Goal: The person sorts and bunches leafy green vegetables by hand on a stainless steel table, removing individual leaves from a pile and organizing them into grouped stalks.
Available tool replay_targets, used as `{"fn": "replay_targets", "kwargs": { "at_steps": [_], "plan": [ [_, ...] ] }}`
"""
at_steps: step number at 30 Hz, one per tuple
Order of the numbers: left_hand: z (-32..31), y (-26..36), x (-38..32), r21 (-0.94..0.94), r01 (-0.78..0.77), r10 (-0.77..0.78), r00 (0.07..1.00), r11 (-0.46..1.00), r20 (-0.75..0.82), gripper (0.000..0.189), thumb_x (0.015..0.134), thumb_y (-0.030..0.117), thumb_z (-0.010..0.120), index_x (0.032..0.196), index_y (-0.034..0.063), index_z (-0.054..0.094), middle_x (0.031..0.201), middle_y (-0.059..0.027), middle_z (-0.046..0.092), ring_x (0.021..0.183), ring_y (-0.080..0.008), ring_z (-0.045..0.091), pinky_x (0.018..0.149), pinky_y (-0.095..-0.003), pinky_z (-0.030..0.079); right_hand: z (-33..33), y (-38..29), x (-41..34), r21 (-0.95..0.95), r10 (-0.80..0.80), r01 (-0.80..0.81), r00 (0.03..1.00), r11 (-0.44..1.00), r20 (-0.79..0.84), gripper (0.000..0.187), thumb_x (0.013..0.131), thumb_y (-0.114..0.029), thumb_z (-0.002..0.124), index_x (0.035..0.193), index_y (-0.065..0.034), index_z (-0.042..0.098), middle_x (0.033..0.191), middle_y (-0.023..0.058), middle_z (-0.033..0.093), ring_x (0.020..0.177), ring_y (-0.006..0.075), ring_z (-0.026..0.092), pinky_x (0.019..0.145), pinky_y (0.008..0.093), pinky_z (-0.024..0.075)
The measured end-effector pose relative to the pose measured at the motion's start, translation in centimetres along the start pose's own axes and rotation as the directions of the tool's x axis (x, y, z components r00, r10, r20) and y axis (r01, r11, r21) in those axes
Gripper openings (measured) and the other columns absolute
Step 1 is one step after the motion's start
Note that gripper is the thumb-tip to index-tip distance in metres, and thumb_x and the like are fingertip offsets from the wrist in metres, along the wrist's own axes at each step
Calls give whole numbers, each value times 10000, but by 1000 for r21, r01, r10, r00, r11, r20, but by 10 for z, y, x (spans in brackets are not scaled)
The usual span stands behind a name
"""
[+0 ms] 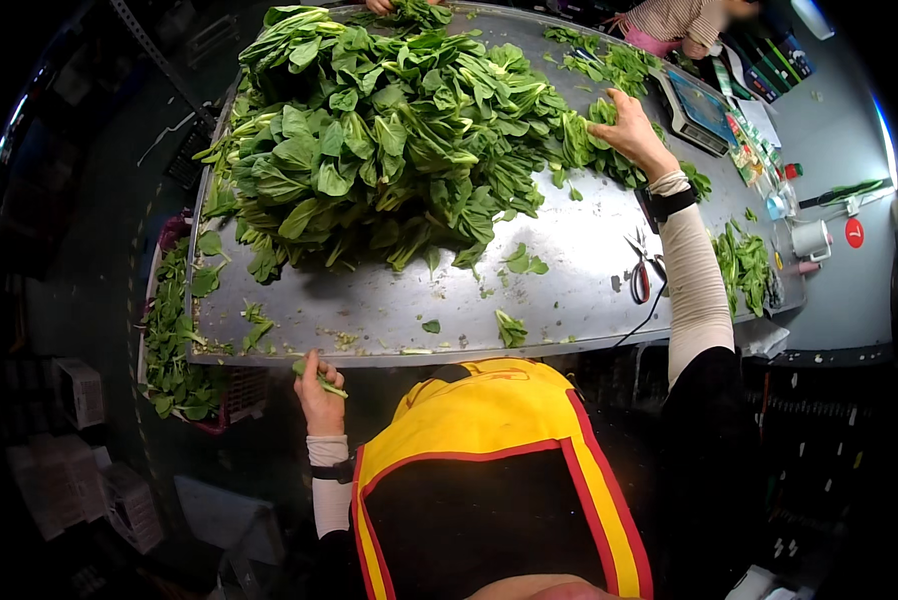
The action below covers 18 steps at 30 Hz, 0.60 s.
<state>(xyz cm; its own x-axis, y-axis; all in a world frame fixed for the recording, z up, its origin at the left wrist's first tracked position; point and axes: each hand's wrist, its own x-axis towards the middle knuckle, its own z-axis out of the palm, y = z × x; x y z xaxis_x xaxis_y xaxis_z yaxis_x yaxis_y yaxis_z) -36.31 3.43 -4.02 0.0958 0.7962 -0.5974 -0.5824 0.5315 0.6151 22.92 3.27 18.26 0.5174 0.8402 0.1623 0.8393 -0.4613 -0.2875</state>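
Observation:
A large heap of leafy greens (389, 142) covers the back and left of a metal table (389, 315). My left hand (321, 394) is closed around a small green leaf with a pale stem (331, 386), just off the table's front edge. My right hand (632, 131) reaches over the right side of the heap, fingers apart, beside a few greens (602, 112); it appears to hold nothing. Scissors with red-and-black handles (640, 281) lie on the table below my right forearm, near a dark cable. Loose leaves (525, 261) and a small sprig (510, 328) lie nearer the front edge.
A crate of greens (171, 337) stands at the table's left. A digital scale (693, 112) sits at the back right, near more greens (741, 262) and a white cup (810, 240). Another person's hand (380, 6) is at the far edge; a person in a striped top (662, 22) is beyond.

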Motion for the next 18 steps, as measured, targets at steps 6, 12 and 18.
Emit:
{"fn": "replay_targets", "kwargs": {
  "at_steps": [6, 12, 18],
  "plan": [
    [17, -12, -13, 4, -18, 18, 999, 1000, -42, 101, 923, 192, 656, 923, 137, 571, 721, 24, 484, 587, -104, 444, 519, -274, 343, -5, -19, 34, -283, -149, 170, 984, 944, 95, 1199, 614, -362, 876, 1537, -141, 144, 1512, 272, 242, 1384, 423, 302, 1103, 568, 313],
    [53, -35, -10, 33, 0, -1, 1000, 999, 8, 131, 921, 202, 655, 985, 133, 563, 745, 20, 470, 604, -105, 455, 526, -269, 369, 47, -28, 55, -395, -334, 453, 881, 800, 334, 1430, 494, -467, 928, 1554, -206, 5, 1592, 209, 75, 1454, 430, 112, 1123, 675, 166],
    [97, -55, -29, 107, 17, -17, 1000, 994, 3, 147, 920, 198, 645, 1012, 122, 558, 768, 14, 461, 629, -107, 457, 542, -269, 377, 108, 2, 94, -326, -394, 492, 861, 807, 323, 1427, 448, -459, 934, 1554, -217, 67, 1596, 167, 98, 1451, 448, 122, 1090, 699, 202]
  ]
}}
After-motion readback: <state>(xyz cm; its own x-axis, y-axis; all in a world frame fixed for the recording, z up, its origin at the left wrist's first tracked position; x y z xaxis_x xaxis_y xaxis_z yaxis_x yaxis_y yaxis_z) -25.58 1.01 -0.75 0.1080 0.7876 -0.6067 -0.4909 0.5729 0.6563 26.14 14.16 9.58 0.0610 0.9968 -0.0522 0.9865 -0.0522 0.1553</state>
